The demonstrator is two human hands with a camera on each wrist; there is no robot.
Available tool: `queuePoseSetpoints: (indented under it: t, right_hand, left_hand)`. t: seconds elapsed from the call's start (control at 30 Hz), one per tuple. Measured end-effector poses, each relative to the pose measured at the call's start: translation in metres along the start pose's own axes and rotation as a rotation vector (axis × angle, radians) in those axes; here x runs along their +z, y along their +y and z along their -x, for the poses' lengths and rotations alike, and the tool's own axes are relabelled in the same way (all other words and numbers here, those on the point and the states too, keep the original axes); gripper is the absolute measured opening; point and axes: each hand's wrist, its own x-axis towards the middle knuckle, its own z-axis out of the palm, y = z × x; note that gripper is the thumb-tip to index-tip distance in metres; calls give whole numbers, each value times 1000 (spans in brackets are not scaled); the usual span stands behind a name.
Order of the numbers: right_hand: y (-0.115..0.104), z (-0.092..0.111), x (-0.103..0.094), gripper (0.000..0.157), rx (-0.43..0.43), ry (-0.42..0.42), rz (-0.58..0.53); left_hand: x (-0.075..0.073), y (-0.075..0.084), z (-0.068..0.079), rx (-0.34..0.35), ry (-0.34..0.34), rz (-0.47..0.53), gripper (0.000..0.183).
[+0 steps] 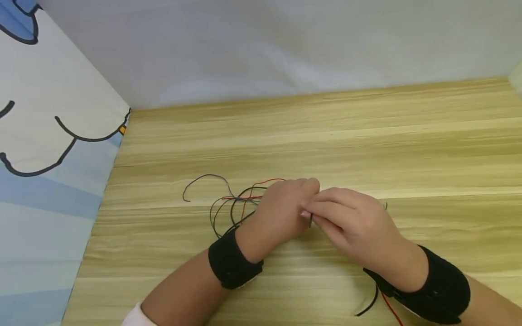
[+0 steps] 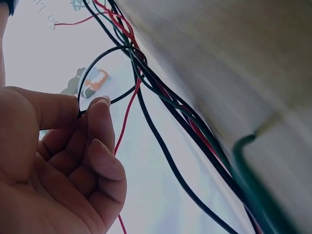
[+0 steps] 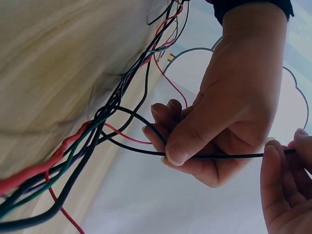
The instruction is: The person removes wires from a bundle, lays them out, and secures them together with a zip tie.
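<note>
Over the middle of the table, my left hand (image 1: 281, 208) and right hand (image 1: 359, 222) are close together, fingertips nearly meeting. A thin black wire (image 3: 226, 156) is stretched between them. My left thumb and index finger pinch it where its loop (image 2: 117, 47) closes around a bundle of black, red and green wires (image 3: 105, 114). The right fingertips pinch the wire farther along, and its short end pokes out below them in the head view. Most of the bundle is hidden under both hands there.
Loose wire ends (image 1: 208, 175) curl out on the wood-grain table left of my left hand. More black and red ends (image 1: 369, 305) show beneath my right wristband (image 1: 440, 290). A pale wall (image 1: 285, 50) stands behind, and a cartoon-printed cloth (image 1: 49, 203) at the left.
</note>
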Motion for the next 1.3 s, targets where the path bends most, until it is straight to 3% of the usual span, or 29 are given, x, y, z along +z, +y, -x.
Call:
queuePoseSetpoints:
  t: [0.47, 0.8, 1.07, 1.17, 1.3]
  right_hand:
    - [-3, 8, 4, 34, -92, 33, -28]
    - [-11, 8, 8, 31, -212, 110, -91]
    - [-20, -1, 7, 22, -369, 197, -209]
    - [-23, -4, 5, 20, -370, 188, -243]
    - [-25, -3, 3, 20, -352, 95, -229]
  left_hand:
    - [5, 2, -10, 20, -81, -33, 15]
    - [3, 3, -11, 23, -156, -108, 18]
    - [9, -2, -17, 11, -202, -183, 15]
    - [13, -6, -20, 8, -229, -198, 12]
    - [16, -8, -22, -3, -249, -200, 9]
